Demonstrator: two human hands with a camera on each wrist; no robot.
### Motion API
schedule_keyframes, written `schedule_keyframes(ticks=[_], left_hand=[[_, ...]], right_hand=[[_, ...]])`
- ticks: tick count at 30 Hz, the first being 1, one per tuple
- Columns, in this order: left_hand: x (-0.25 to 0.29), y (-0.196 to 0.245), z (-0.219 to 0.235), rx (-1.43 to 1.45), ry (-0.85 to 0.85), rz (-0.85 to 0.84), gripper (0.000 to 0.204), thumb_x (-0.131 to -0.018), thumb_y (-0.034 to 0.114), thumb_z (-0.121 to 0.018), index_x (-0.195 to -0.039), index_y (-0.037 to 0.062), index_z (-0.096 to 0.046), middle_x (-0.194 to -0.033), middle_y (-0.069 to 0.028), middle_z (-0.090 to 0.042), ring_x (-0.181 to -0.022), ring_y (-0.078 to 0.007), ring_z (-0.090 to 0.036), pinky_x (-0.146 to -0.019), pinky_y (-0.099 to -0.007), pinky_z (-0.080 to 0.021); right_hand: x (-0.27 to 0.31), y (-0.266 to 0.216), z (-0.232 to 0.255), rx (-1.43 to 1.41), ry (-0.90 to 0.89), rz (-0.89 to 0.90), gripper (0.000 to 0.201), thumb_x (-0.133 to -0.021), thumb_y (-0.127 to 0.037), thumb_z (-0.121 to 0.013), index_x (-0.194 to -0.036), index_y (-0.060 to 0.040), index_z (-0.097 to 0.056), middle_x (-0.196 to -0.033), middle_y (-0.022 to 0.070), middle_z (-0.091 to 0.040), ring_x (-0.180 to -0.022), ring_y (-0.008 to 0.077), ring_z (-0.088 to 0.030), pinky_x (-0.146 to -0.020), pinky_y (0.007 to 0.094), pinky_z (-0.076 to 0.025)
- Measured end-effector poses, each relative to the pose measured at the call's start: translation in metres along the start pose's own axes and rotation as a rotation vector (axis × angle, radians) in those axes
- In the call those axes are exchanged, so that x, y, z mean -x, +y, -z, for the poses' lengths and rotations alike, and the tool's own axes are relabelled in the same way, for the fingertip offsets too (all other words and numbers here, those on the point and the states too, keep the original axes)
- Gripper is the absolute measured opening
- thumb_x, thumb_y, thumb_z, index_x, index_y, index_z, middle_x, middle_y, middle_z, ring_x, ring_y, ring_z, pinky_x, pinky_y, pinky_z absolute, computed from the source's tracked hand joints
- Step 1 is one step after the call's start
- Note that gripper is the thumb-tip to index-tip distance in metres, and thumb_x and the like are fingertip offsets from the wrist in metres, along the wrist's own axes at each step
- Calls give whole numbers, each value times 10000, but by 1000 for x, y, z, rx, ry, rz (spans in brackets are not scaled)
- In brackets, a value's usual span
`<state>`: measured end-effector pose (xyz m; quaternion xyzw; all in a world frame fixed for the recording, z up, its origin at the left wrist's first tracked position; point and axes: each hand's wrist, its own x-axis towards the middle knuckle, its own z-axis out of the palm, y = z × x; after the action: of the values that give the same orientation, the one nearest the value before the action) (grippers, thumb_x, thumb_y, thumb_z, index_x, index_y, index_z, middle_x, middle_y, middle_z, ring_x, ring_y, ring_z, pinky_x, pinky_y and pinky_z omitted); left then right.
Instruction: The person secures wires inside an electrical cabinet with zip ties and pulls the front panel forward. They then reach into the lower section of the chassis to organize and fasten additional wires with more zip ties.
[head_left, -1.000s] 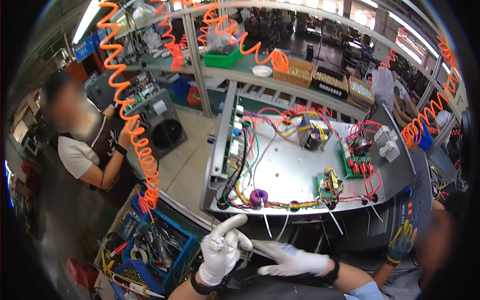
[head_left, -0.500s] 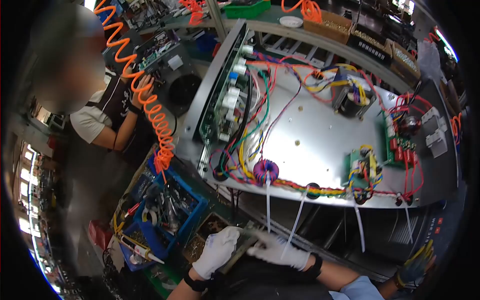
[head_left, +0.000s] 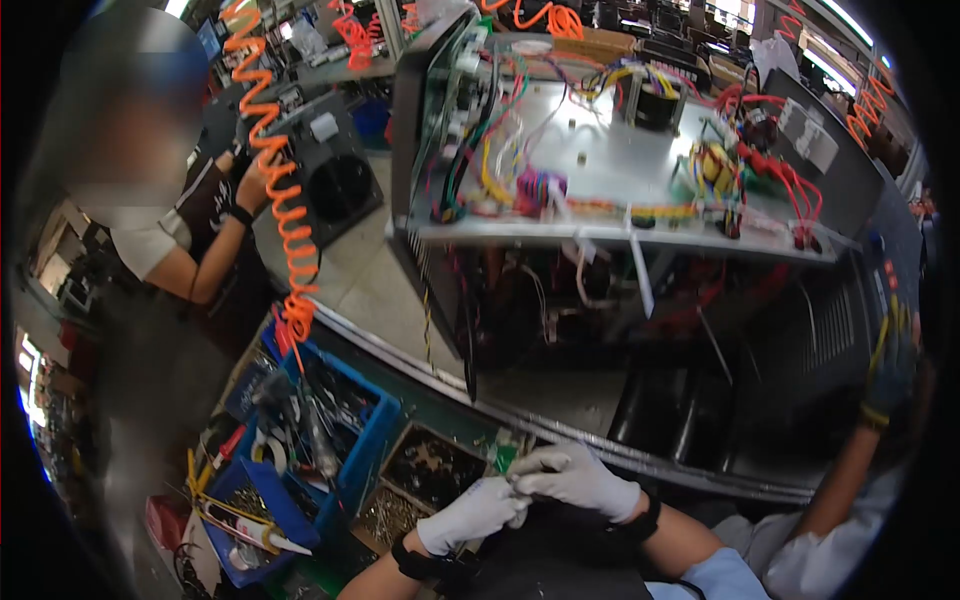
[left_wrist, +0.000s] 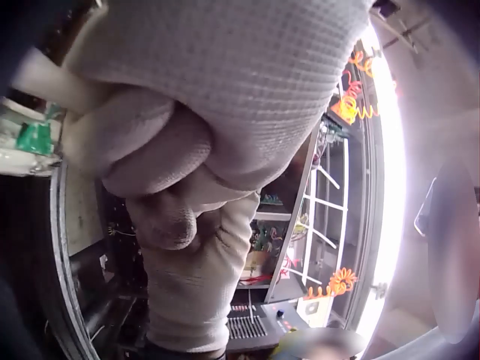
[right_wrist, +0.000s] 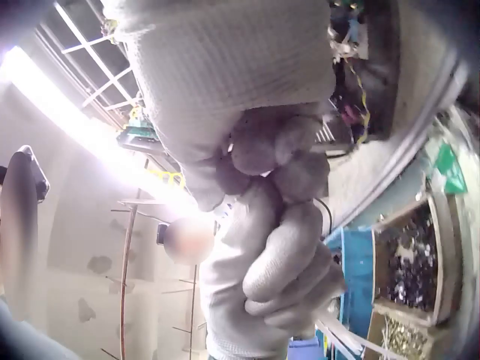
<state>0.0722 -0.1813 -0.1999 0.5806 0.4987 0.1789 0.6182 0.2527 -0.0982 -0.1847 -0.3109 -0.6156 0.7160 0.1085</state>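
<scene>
Both hands wear white knitted gloves and meet in front of the body, low in the head view. My left hand (head_left: 475,515) has its fingers curled, clearest in the right wrist view. Against its fingertips press the curled fingers of my right hand (head_left: 585,485). Anything between the fingertips is hidden; I cannot tell whether they hold a small thing. Beyond the hands stands an open metal chassis (head_left: 610,180) with coloured wires and circuit boards. A purple wound ring coil (head_left: 540,190) sits near its front edge, where white cable ties (head_left: 640,270) hang down.
Left of the hands are a blue tool tray (head_left: 385,410), a box of dark small parts (head_left: 435,465), a box of brass-coloured parts (head_left: 390,515) and a glue tube (head_left: 240,525). Orange coiled hoses (head_left: 290,230) hang down. One person (head_left: 190,240) stands at left; another's gloved hand (head_left: 885,370) is at right.
My right hand has gone from straight fingers beside the left hand to curled fingers against its fingertips. The head view has shifted, so the chassis sits higher in it.
</scene>
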Motion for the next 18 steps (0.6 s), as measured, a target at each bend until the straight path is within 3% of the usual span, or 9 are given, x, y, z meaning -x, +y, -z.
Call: schedule_keyframes(ticks=[3,4,6,9,12,14,15,16,18], left_hand=[[37,-41,-28,610,138,97,154,-942,149,-542,-894,13,-597,-720,6,-572,-656,-86,-536,-615,-242,-439],[48,-44,-27,600,120,86,154,-942,149,-542,-894,13,-597,-720,6,-572,-656,-86,-536,-615,-242,-439],[70,-27,-21,447,171,42,191,-955,164,-524,-926,-4,-611,-710,-7,-578,-614,-87,-513,-570,-243,-420],[72,-23,-20,629,118,-100,191,-967,171,-509,-1010,12,-605,-794,-33,-596,-647,-79,-513,-583,-233,-421],[63,-39,-10,556,-1,-89,148,-935,100,-497,-991,34,-617,-903,-42,-614,-732,-95,-549,-667,-244,-452],[57,-41,-4,568,138,-114,260,-849,-2,-485,-1074,15,-614,-871,-46,-599,-852,-90,-539,-741,-232,-430],[36,-81,0,-162,482,-399,264,-828,-12,-483,-1045,10,-631,-870,-105,-636,-824,-153,-594,-725,-267,-457],[26,-90,10,-108,674,-379,262,-826,7,-487,-1039,1,-639,-909,-143,-660,-806,-238,-637,-704,-323,-481],[18,-14,16,-55,969,-310,298,-831,46,-502,-1101,22,-624,-970,-169,-666,-811,-313,-653,-708,-367,-502]], right_hand=[[4,20,-50,-51,65,160,184,-843,-174,-696,-947,-22,-701,-851,44,-686,-775,82,-618,-700,220,-486],[5,23,-62,-87,32,108,171,-847,-171,-692,-927,-20,-702,-840,45,-694,-771,93,-632,-694,230,-495],[11,5,-77,88,105,281,166,-849,-172,-689,-916,-21,-701,-833,59,-701,-760,107,-646,-688,238,-503],[14,-6,-81,386,174,511,172,-842,-199,-694,-923,-47,-703,-808,83,-693,-717,171,-665,-663,259,-512],[18,-16,-60,676,224,482,145,-836,-205,-693,-895,-73,-704,-763,78,-678,-672,208,-657,-622,282,-509],[15,-5,-40,580,554,773,112,-812,-139,-715,-868,-45,-692,-687,78,-644,-567,183,-599,-551,289,-482],[19,-5,-28,397,688,578,100,-810,-110,-715,-857,-26,-687,-683,59,-634,-567,142,-577,-543,268,-468],[22,-6,-17,208,814,380,88,-808,-80,-714,-846,-7,-683,-678,41,-625,-567,100,-556,-536,246,-453],[18,-19,5,-109,735,167,79,-824,-56,-698,-813,16,-668,-683,1,-591,-605,50,-523,-527,210,-420]])
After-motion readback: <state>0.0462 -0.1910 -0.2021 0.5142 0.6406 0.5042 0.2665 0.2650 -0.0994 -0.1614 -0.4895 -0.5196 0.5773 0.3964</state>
